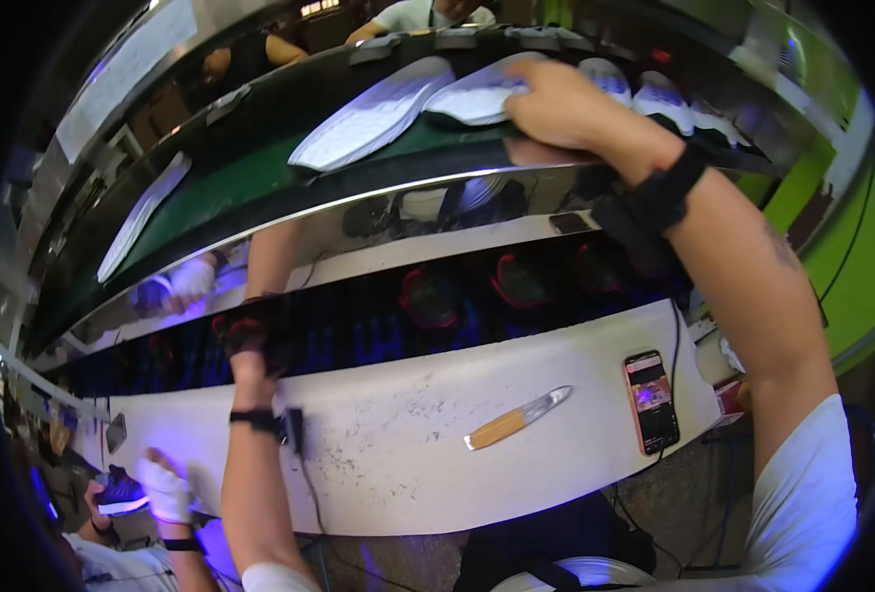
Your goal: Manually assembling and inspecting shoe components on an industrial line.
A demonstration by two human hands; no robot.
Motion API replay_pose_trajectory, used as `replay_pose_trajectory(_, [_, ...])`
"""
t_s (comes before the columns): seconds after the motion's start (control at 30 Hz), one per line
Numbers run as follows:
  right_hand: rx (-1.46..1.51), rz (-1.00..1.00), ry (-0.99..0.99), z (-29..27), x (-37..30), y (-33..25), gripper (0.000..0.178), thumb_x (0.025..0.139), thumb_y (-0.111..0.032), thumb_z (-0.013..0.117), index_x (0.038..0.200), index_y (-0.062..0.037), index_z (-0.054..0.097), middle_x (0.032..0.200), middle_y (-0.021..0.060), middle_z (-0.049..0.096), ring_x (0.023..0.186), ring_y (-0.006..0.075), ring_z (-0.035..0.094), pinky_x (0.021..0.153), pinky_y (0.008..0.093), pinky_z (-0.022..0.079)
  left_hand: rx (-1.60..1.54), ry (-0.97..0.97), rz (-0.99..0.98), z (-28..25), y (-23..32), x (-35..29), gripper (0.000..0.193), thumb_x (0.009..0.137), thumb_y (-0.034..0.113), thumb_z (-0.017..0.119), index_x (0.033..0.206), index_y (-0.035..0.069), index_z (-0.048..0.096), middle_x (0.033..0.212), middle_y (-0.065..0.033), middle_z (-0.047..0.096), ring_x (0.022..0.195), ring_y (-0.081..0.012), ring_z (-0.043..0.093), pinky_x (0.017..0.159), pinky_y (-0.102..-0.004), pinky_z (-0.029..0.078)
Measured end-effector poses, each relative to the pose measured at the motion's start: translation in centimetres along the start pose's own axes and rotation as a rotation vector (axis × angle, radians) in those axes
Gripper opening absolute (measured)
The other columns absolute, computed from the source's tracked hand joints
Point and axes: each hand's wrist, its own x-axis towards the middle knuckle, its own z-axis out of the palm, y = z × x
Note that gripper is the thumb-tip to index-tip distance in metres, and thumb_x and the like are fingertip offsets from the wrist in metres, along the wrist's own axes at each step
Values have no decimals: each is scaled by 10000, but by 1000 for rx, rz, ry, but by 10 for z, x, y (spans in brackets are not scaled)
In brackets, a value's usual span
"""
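Note:
On the green conveyor belt (250,183), several white shoe soles lie in a row. My right hand (561,104) reaches across to the far side, thumb and fingers closed round the near-right end of one white shoe sole (472,94). Another white sole (368,113) rests just left of it. Lower down, my left hand (250,357) reaches into a dark channel (358,340), beside a dark shoe piece with red edges. Shadow hides its fingers, so its grip is unclear. More dark, red-edged shoe pieces (427,296) sit along the channel to the right.
A wooden-handled knife (518,418) and a phone with a cable (651,403) lie on the white worktop (398,464). One more sole (141,217) is far left on the belt. A co-worker's white-gloved hand (166,485) and dark shoe (121,491) are at lower left.

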Motion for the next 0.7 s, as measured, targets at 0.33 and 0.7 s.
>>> replay_pose_trajectory(0.33, [667,-276,16,-6,-6,-11,540,768,-88,561,1303,-42,625,1235,281,630,1081,425,644,941,434,522,520,-182,592,-116,52,-225,327,971,144,574,1246,-23,630,1182,-126,655,1080,-208,605,979,-331,455])
replay_pose_trajectory(0.7, [535,-359,809,-44,-80,23,219,915,-217,609,922,1,611,839,192,648,787,365,632,693,461,487,813,65,992,-94,-38,-364,552,1017,390,495,1396,-11,489,1499,-229,396,1392,-409,373,1161,-519,261])
